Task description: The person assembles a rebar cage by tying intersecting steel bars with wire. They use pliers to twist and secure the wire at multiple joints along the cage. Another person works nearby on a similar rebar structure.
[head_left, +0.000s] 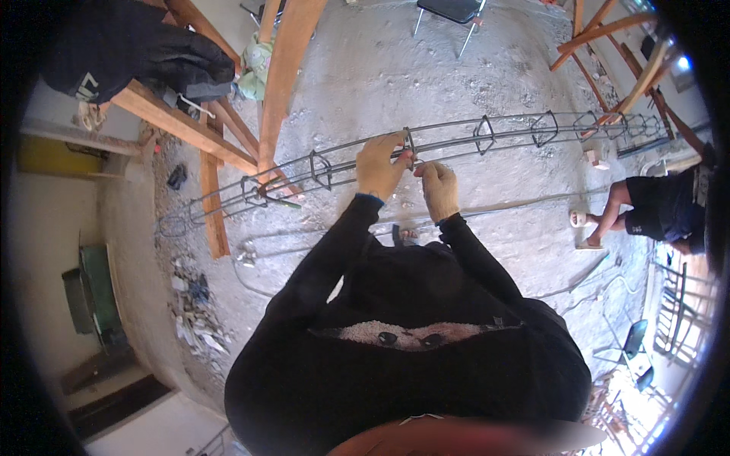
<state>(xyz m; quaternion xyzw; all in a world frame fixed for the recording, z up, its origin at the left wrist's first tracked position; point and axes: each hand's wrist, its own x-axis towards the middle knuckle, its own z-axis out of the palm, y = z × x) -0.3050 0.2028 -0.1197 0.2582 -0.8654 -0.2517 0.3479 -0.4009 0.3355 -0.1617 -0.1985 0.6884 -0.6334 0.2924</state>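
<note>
A long rebar cage [484, 138], made of thin steel bars with square stirrups, runs across in front of me. My left hand [380, 169], in a cream glove with bare fingertips, closes on a stirrup [411, 144] near the cage's middle. Just right of it and a little nearer, my right hand [439, 191], gloved the same way, pinches at the stirrup's lower corner. Whatever sits between those fingertips is too small to make out. Left of my hands, a tool with a greenish handle [283, 202] rests at the cage's bars.
Wooden trestle beams [182, 125] stand at the left, with dark clothing [182, 57] draped over them. Another person's leg [610, 209] shows at the right. A black chair [449, 11] is at the far side. Rubble [198, 311] lies along the left wall; loose bars [517, 204] cross the rough floor.
</note>
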